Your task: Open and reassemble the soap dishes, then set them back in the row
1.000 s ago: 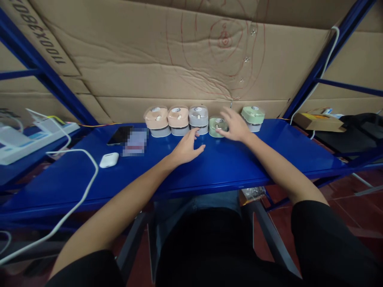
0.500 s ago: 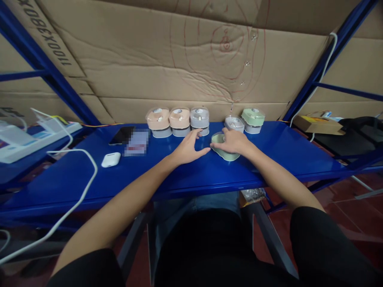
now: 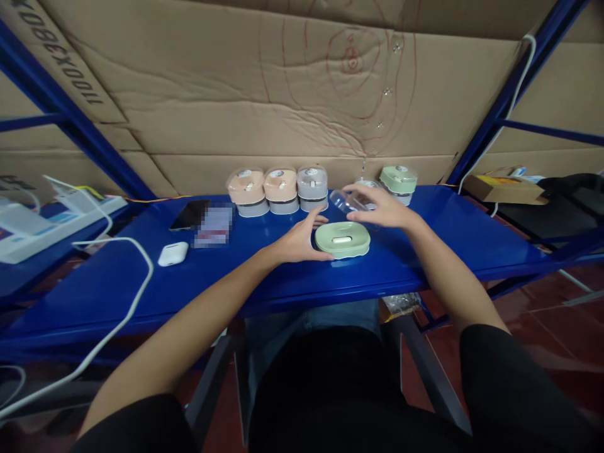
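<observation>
The pale-green, oval plastic box (image 3: 341, 248) now sits uncovered on the blue tabletop (image 3: 278, 280); my left thumb and fingers (image 3: 322, 256) hold its end. My right hand (image 3: 353, 200) has lifted away the clear plastic lid (image 3: 340, 202), gripping it, so the box's top is exposed.

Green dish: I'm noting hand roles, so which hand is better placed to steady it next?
Probably the left hand: it curves around the left end of the green dish, while the right hand is occupied with the clear lid.
</observation>
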`<state>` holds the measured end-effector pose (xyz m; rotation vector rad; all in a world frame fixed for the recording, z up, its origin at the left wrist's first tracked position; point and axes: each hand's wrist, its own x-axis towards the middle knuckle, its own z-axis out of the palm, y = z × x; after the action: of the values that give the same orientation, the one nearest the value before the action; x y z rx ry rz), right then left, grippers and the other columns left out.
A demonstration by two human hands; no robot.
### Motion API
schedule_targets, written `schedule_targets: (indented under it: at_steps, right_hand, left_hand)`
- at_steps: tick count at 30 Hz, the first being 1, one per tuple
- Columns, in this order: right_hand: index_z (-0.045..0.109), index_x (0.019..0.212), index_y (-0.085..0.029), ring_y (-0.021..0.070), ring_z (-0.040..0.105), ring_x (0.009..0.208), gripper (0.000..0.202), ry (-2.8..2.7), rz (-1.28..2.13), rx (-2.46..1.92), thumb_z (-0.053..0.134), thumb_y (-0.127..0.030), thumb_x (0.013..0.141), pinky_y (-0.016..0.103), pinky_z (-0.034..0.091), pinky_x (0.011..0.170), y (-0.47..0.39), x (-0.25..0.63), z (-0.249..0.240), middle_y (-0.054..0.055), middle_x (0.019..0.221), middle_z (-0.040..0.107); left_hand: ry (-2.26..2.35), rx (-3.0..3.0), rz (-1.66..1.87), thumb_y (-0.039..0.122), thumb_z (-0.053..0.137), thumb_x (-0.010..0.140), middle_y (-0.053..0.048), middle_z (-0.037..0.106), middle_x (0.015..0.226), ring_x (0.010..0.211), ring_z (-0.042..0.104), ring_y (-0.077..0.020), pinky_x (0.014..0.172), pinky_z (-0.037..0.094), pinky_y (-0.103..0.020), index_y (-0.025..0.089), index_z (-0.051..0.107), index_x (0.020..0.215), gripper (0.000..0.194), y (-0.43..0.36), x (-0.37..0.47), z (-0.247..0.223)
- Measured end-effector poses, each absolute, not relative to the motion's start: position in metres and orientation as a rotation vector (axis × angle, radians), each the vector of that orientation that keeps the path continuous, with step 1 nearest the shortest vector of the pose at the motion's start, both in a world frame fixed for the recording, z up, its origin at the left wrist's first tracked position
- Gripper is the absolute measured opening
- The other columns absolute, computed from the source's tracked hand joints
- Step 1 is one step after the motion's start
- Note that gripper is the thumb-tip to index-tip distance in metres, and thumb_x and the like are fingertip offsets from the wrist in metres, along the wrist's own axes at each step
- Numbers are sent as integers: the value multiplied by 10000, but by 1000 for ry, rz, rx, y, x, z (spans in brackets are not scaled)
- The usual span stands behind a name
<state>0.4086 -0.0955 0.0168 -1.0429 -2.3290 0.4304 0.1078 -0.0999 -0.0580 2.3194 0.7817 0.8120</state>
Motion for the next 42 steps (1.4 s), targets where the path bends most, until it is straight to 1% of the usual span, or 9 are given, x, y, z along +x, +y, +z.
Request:
schedule_targets:
  at_steps: [5,7,10,18,24,29,32,37,42]
  right_hand:
    - [766,1508,-243,443,798,1185,908,-2240,357,-1529,844,-821,812,600,626,1080,-76,447,14,154,1306,855]
    - [766,1526,-245,467,785,1271,955,-2258,389,-1633,856,-843,786,618,618,1127,-69,454,9,167,1402,839]
    - [772,1535,-247,477,767,1345,990,-2290,415,-1667,827,-888,783,632,606,1176,-63,456,3,171,1495,810]
    - [741,1575,-230,472,778,1335,1006,-2316,394,-1695,811,-892,820,624,614,1170,-60,458,1,182,1467,822]
    - [735,1580,-229,491,733,1406,1022,-2465,268,-1657,985,-728,724,623,582,1219,-53,456,-12,187,1484,809]
    - [725,1601,-215,489,725,1418,1051,-2485,268,-1655,971,-732,720,648,579,1235,-48,457,-17,204,1484,792]
    - [731,1590,-199,492,739,1387,1030,-2484,286,-1662,979,-689,720,629,600,1207,-50,458,-13,212,1464,799]
    - [705,1602,-139,495,781,1252,1022,-2368,240,-1676,918,-712,783,625,627,1103,-57,457,-3,225,1342,835]
    - [707,1604,-156,461,756,1258,949,-2202,94,-1532,858,-705,844,592,584,1130,-58,457,3,212,1374,814]
  left_hand:
    - [758,2477,699,462,907,925,-136,648,1662,1546,651,-397,1341,499,-657,327,831,1443,541,-108,111,-56]
    - [783,2484,681,446,870,956,-125,634,1662,1538,654,-386,1332,516,-644,332,883,1355,415,-109,112,-56]
    - [817,2475,713,448,854,961,-120,636,1654,1530,656,-380,1322,533,-617,317,901,1310,376,-108,111,-54]
    - [1011,2492,832,509,718,995,-157,710,1482,1348,737,-367,1281,538,-616,220,875,1186,380,-83,75,-32]
    - [1293,2518,663,627,831,859,-128,726,1222,1194,750,-394,1185,586,-631,245,859,1076,440,-66,54,-35]
    - [1363,2495,582,571,930,776,-99,687,1044,1061,755,-388,1070,634,-605,240,847,1056,441,-63,58,-40]
    - [1326,2487,684,553,927,828,-110,691,1098,1145,740,-396,1119,612,-612,234,833,1065,408,-69,62,-35]
    - [1055,2513,915,505,859,960,-112,677,1407,1363,697,-369,1279,525,-595,257,808,1197,346,-94,83,-26]
    - [907,2541,701,520,884,940,-133,619,1581,1458,679,-384,1301,532,-578,278,830,1244,392,-119,113,-36]
